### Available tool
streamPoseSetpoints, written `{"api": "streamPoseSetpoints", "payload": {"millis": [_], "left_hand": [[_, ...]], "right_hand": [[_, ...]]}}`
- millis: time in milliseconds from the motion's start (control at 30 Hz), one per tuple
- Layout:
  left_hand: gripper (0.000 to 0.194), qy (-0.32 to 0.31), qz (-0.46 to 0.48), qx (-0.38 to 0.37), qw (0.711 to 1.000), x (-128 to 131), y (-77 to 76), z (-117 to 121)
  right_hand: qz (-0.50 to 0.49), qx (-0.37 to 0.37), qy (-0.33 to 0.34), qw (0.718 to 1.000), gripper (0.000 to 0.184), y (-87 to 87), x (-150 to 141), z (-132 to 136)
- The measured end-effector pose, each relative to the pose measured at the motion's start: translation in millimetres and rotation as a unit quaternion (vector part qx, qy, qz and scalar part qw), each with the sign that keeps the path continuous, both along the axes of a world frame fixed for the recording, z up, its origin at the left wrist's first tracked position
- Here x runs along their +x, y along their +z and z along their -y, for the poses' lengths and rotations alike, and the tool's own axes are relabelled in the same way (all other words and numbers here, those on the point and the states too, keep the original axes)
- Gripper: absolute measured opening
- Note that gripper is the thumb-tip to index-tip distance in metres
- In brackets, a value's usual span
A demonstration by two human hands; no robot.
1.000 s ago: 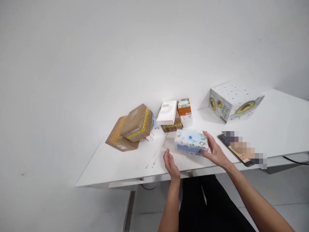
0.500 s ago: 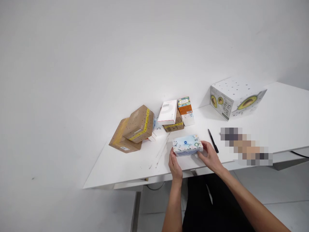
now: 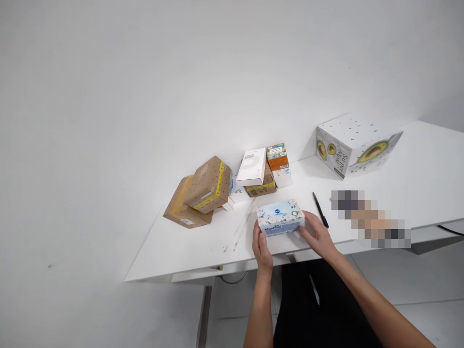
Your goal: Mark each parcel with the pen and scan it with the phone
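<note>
Between my two hands is a tissue pack [image 3: 280, 217], white and pale blue with a small floral print and blue lettering on its front side. My left hand [image 3: 261, 247] grips its left end, thumb toward the front. My right hand [image 3: 317, 234] holds the right end, with the thumb at the lower front corner. The fingers behind the pack are partly hidden. A black pen [image 3: 320, 210] lies on the white table [image 3: 192, 251] just beyond my right hand.
Two brown cardboard boxes [image 3: 207, 186] lean together at the left. Behind the pack, a white power bank box [image 3: 251, 166] rests on a brown taped box [image 3: 260, 189], beside an orange-green box [image 3: 278, 157]. A large avocado-print box [image 3: 357, 145] stands at the wall. A pixelated patch [image 3: 373, 217] covers something at right.
The tissue pack has tipped slightly, so more of its front side and lettering shows. Both hands keep their hold and have barely shifted.
</note>
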State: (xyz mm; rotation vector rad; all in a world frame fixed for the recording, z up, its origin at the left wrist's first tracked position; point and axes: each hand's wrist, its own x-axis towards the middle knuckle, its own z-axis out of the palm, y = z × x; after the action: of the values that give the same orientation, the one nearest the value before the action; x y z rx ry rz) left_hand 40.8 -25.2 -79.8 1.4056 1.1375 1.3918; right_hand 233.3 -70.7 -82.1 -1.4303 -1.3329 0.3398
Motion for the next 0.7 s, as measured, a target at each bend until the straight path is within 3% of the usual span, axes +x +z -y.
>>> {"api": "streamPoseSetpoints", "payload": {"millis": [233, 500, 700], "left_hand": [[0.050, -0.036, 0.000, 0.072, 0.997, -4, -3.4, 2], [0.064, -0.068, 0.002, -0.001, 0.998, -1, 5.1, 3], [0.074, -0.046, -0.019, -0.014, 0.999, 3, 10.1, 2]], "right_hand": [[-0.046, 0.023, 0.049, 0.997, 0.046, 8.9, 3, 6], [-0.058, -0.032, 0.029, 0.997, 0.049, 12.1, -3, 5], [-0.069, -0.046, 0.019, 0.996, 0.048, 6.9, -5, 0]]}}
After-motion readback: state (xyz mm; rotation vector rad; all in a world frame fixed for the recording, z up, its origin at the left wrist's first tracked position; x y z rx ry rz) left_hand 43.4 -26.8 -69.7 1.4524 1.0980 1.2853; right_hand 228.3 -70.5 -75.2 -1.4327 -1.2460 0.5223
